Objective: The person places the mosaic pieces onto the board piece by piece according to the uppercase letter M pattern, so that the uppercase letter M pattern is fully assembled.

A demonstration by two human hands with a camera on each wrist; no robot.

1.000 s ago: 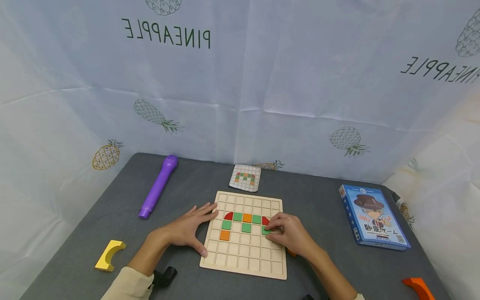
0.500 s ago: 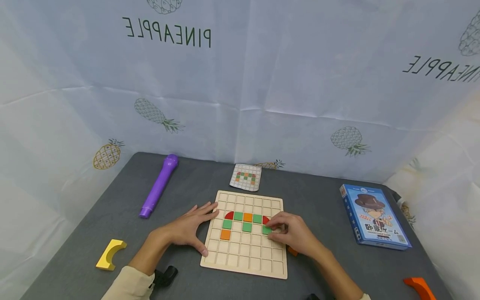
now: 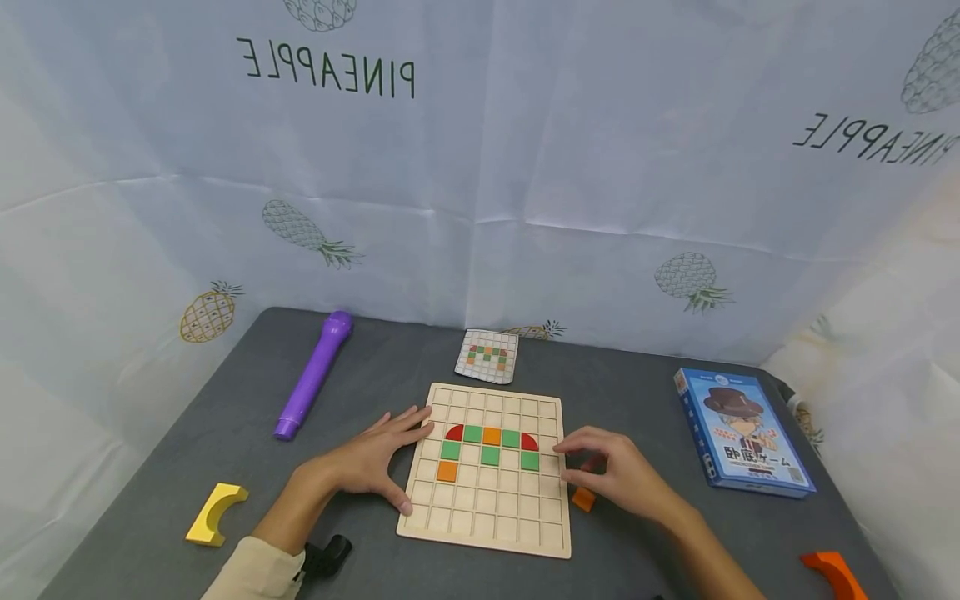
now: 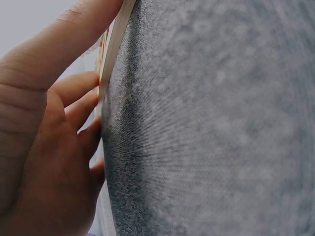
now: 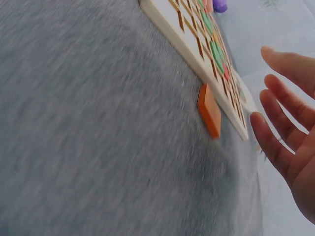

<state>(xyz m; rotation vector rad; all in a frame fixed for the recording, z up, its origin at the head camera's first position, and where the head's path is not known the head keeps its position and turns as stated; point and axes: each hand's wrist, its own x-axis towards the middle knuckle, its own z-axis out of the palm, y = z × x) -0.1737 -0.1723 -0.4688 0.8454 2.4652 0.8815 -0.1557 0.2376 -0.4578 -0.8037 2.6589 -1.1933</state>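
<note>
A pale wooden grid board (image 3: 487,530) lies mid-table with red, green and orange tiles set in its cells. My left hand (image 3: 372,457) rests at its left edge, thumb and fingers spread and touching the rim; the left wrist view shows the thumb (image 4: 59,44) along that edge. Off the right edge hovers my right hand (image 3: 618,473), its fingers relaxed with nothing between them. A loose orange square tile (image 3: 583,499) lies on the cloth beside the board, just below the right hand; the right wrist view shows this orange tile (image 5: 209,111) close to the board's side.
Behind the board lies a small card (image 3: 487,357) printed with a coloured grid pattern. A purple microphone-shaped stick (image 3: 313,377) and a yellow arch block (image 3: 216,514) are on the left. On the right are a blue game box (image 3: 746,432) and an orange arch block (image 3: 835,573).
My right hand has let go of the green tile at the board's right side and moved right, off the board. The orange tile shows more fully. My left hand stays put.
</note>
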